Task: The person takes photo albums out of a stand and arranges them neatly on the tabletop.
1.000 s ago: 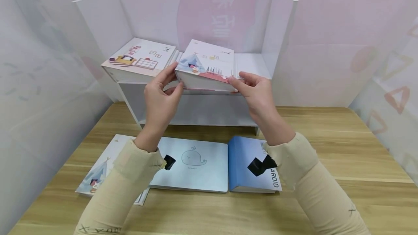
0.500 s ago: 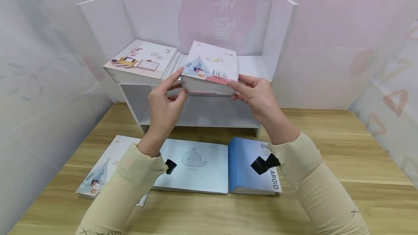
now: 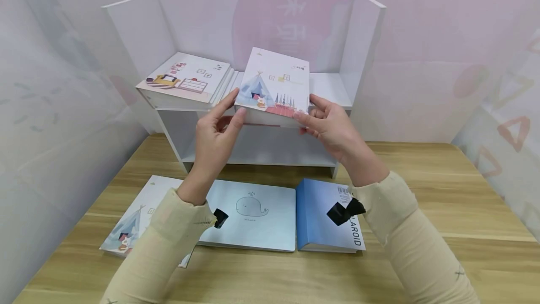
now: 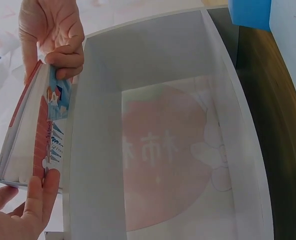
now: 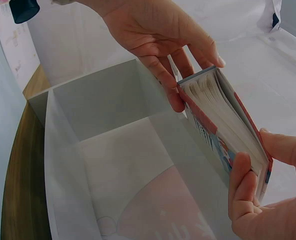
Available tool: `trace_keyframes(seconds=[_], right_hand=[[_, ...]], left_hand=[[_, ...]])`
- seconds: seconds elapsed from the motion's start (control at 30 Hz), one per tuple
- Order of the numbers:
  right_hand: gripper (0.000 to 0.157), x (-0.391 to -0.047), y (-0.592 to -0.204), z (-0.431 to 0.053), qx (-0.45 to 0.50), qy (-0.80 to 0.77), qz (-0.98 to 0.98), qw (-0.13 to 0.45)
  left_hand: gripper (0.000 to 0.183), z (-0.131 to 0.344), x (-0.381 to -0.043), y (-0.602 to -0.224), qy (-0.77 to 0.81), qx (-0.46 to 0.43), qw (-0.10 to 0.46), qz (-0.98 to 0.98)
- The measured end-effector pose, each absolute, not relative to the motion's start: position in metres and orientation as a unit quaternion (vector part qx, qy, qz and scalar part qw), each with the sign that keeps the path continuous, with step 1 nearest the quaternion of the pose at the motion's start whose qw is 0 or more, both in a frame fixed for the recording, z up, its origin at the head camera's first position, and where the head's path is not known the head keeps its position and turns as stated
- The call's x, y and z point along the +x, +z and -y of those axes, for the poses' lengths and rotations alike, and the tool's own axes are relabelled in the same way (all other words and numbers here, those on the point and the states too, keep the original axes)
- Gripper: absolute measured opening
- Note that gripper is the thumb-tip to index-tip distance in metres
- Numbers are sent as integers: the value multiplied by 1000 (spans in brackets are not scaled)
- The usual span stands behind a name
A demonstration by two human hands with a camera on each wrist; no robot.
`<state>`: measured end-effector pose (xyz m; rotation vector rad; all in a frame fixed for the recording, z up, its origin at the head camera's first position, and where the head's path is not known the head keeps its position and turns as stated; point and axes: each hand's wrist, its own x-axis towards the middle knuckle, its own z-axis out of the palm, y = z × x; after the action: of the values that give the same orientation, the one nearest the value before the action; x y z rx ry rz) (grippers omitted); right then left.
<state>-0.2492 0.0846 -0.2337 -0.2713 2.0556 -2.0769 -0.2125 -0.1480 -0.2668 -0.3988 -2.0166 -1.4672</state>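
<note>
A thick photo album [image 3: 274, 76] with a tent picture on its white cover is tilted at the front of the white shelf's top board. My left hand [image 3: 217, 133] holds its left front corner, thumb against the front edge. At the right front corner, my right hand [image 3: 335, 128] grips it with the thumb on the cover and fingers beneath. The right wrist view shows the album's page edges [image 5: 228, 112] between both hands. Whether its underside touches the shelf I cannot tell.
On the white shelf [image 3: 358, 36], a similar album [image 3: 185, 79] lies at left beside several thin upright spines [image 3: 225, 83]. Along the wooden table [image 3: 438, 191] lie another tent album [image 3: 131, 219], a pale whale-drawing album [image 3: 253, 229] and a blue one [image 3: 320, 229].
The held album has shifted slightly right, and its cover now tilts more toward the head camera. Both hands have moved with it and keep their hold. The other albums stay put.
</note>
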Motion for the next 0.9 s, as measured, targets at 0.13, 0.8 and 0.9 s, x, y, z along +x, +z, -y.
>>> trace_keyframes(seconds=[0.13, 0.8, 0.9], right_hand=[[81, -249, -236, -85, -97, -700, -699, 107], [85, -248, -249, -98, -153, -693, -696, 109], [84, -248, -250, -99, -163, -697, -690, 107]], left_hand=[[41, 147, -213, -269, -564, -142, 300, 756], [54, 142, -209, -273, -576, -125, 258, 765], [55, 142, -207, -272, -582, -126, 244, 765]])
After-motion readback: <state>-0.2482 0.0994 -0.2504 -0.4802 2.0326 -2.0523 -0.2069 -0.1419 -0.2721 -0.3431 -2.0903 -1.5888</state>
